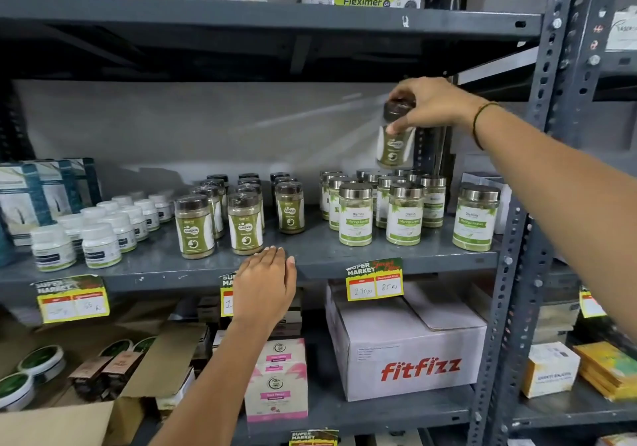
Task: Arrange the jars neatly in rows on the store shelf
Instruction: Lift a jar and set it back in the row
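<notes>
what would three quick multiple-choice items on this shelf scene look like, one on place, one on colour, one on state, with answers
1. Where is the dark-lidded green-labelled jar that the right hand holds?
A. in the air above the silver-lidded jars
B. standing on the grey metal shelf
C. inside the cardboard box

2. What colour is the lettering on the white fitfizz box?
A. blue
B. red
C. green

3. What is the left hand doing?
A. gripping a jar
B. lying flat at the shelf's front edge, holding nothing
C. lifting a price tag

Answers: 1 A, the jar hangs clear of the silver-lidded jars below it; 2 B, the letters are red; 3 B, its fingers lie open on the grey metal shelf.
</notes>
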Motion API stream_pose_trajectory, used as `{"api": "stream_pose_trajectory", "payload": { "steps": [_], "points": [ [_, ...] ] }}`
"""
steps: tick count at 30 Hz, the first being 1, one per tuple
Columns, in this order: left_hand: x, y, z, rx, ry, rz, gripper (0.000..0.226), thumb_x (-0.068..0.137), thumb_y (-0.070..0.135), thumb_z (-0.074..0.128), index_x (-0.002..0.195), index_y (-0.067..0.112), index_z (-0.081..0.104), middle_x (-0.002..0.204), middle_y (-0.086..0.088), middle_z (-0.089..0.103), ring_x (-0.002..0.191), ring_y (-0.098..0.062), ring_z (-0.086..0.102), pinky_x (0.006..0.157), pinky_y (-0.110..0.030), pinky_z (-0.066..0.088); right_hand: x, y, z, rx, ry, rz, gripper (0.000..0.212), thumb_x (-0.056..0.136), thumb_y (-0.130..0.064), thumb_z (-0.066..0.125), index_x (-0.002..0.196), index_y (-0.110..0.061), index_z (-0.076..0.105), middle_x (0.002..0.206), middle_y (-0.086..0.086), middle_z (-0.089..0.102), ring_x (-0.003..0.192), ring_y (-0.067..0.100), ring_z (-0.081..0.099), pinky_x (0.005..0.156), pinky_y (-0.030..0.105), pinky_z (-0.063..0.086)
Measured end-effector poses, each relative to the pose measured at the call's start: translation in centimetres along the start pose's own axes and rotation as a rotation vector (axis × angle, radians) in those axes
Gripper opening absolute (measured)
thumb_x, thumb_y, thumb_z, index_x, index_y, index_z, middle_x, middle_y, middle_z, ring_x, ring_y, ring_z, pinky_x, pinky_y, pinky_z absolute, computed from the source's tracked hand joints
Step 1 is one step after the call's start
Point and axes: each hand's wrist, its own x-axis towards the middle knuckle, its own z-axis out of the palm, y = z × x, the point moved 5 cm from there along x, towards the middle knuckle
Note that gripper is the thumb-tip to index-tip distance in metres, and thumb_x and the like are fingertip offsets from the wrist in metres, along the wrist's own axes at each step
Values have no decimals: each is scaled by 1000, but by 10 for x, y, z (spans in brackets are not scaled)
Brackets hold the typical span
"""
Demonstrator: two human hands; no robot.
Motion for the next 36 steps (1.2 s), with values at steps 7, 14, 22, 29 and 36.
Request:
{"api": "stream_pose_trajectory", "payload": {
  "steps": [7,14,22,29,36],
  "points": [
    [1,-2,2,-4,-6,-4,44,97,36,36,116,9,65,118,-10,68,113,-23,60,101,-38,42,-5,-69,84,316,-262,-113,55,75,-26,81,126,-21,60,112,-6,61,102,13,57,76,19,43],
    [2,-2,2,-7,24,11,44,97,35,37,114,8,67,116,-10,69,111,-24,61,99,-38,45,-1,-89,159,252,-451,-128,62,78,-27,79,135,-17,55,135,3,57,120,20,54,101,34,43],
    [2,-3,3,-8,53,11,46,97,37,34,112,10,68,114,-8,70,109,-21,63,97,-37,46,8,-93,188,229,-522,-146,64,79,-24,78,138,-17,54,142,4,53,128,22,50,109,39,38],
    [3,-4,5,-11,46,11,49,97,39,31,115,10,66,117,-8,69,112,-20,61,99,-36,45,10,-93,191,239,-551,-139,63,80,-23,77,138,-19,53,145,4,49,132,21,46,112,41,36],
    [3,-5,4,6,9,17,52,98,40,27,121,10,62,124,-8,65,118,-21,57,104,-36,40,-2,-89,190,292,-552,-71,71,81,-21,76,144,-20,43,146,6,47,126,23,49,102,37,45]
  ]
}}
